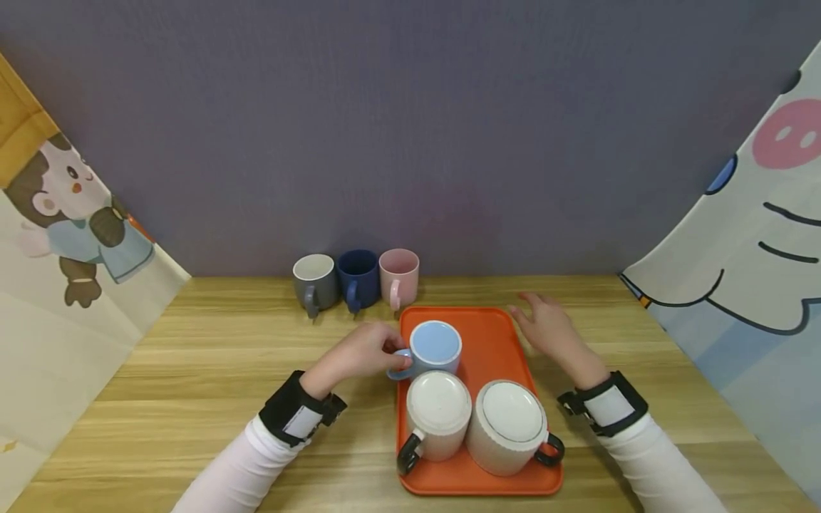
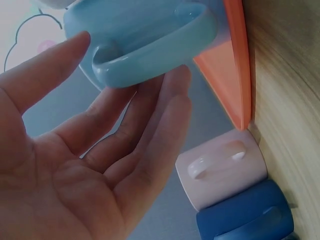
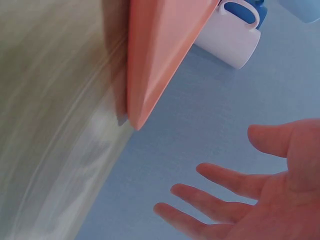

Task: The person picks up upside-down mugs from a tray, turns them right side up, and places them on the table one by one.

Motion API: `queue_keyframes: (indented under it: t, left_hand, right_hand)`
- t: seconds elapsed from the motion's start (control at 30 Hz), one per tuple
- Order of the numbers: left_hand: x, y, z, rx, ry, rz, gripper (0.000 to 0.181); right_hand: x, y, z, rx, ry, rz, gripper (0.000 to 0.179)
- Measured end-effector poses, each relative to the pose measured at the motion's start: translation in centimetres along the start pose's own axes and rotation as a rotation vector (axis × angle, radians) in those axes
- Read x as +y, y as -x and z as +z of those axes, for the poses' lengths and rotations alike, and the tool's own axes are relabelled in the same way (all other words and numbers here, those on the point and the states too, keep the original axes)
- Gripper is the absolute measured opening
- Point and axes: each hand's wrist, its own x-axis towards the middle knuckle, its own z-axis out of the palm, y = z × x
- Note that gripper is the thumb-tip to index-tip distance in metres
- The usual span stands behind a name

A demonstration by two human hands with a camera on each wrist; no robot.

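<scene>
A light blue mug [image 1: 436, 345] stands upside down on the orange tray [image 1: 484, 331], its handle toward the left. My left hand [image 1: 367, 350] is at that handle [image 2: 155, 52]. In the left wrist view the thumb stays apart from the fingers, whose tips reach behind the handle, loosely bent rather than closed round it. Two cream mugs with black handles [image 1: 439, 406] [image 1: 507, 427] stand upside down in front of the blue one. My right hand [image 1: 548, 328] hovers beside the tray's right edge, fingers spread, holding nothing.
Along the back wall stand a grey mug [image 1: 317, 281], a navy mug [image 1: 359, 278] and a pink mug [image 1: 399, 278], all upright with handles toward me. Printed curtains hang at the left [image 1: 83, 206] and right [image 1: 744, 235] of the wooden table [image 1: 192, 399].
</scene>
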Motion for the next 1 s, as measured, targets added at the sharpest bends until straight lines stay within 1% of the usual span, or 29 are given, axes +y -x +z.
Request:
queue_keyframes:
  t: [0.23,0.37,0.5,0.7,0.8,1.0]
  left_hand:
    - [0.2,0.1,0.5,0.037,-0.030,-0.017,0.019]
    - [0.2,0.2,0.8,0.059,-0.081,-0.008,0.020]
    - [0.4,0.2,1.0,0.077,-0.118,-0.008,0.020]
    - [0.6,0.1,1.1,0.097,-0.096,-0.035,0.020]
    - [0.7,0.1,1.1,0.112,-0.083,-0.049,0.020]
    - [0.7,0.0,1.1,0.122,-0.103,-0.050,0.019]
  right_hand:
    - [-1.0,-0.5,0.2,-0.008,-0.032,0.004,0.048]
    - [-1.5,-0.8,0.3,0.022,-0.025,-0.026,0.047]
    - [-1.7,-1.1,0.3,0.017,-0.017,-0.039,0.048]
    - [-2.3,-1.3,0.3,-0.020,-0.039,-0.019,0.050]
    - [-2.8,-1.5,0.4,-0.016,-0.056,-0.032,0.049]
    - [-3.4,-2.0,0.6,-0.005,-0.066,-0.040,0.048]
